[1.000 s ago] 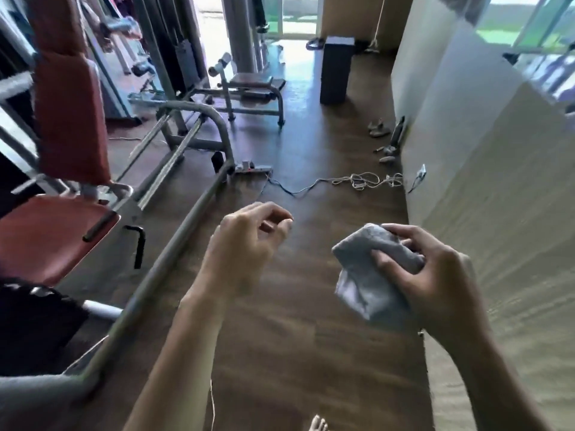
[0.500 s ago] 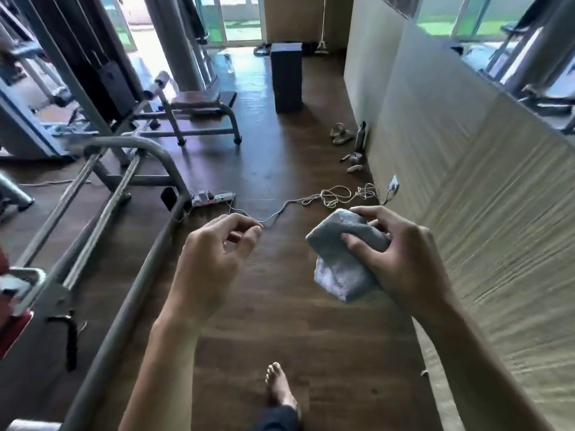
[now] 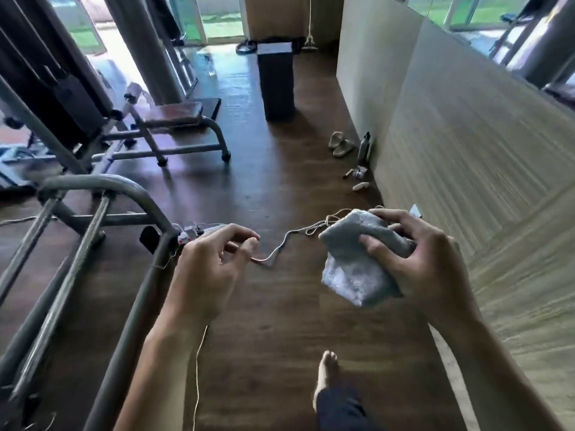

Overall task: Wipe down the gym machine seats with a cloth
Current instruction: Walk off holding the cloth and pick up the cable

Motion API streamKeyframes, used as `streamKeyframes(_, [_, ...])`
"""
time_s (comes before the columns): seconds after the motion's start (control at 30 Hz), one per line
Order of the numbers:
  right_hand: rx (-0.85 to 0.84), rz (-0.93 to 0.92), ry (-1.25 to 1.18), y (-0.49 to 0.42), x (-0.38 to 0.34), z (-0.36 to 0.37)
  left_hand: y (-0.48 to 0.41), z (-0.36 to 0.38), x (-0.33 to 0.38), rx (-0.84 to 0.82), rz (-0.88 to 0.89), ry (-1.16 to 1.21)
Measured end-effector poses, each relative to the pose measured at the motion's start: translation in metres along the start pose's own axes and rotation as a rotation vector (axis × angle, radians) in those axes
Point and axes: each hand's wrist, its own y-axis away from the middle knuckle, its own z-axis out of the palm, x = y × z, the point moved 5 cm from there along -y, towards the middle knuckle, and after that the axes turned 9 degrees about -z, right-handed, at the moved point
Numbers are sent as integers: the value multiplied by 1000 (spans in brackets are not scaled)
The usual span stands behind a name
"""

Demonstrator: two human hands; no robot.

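Note:
My right hand grips a bunched grey cloth in the air at chest height, over the wooden floor. My left hand hovers beside it, fingers loosely curled, holding nothing. Ahead on the left stands a gym bench with a dark brown padded seat on a grey metal frame. It is well beyond both hands. The red seat from the earlier frames is out of view.
Grey machine frame tubes run along the floor at left. A power strip and a tangled white cable cross the floor ahead. A black bin, sandals and a bottle sit by the right-hand wall. My bare foot steps forward.
The view has swung right and forward, away from the red seat toward the far bench. Both hands keep their pose, the cloth still held in the right.

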Motion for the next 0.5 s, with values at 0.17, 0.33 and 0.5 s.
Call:
streamKeyframes(0.17, [25, -16, -49, -123, 37, 39, -128, 24, -3, 0, -11, 11])
streamKeyframes(0.33, [-45, -38, -76, -251, 63, 71, -250, 39, 7, 7, -24, 14])
streamKeyframes(0.5, [-111, -70, -85, -363, 84, 110, -355, 42, 3, 69, -41, 14])
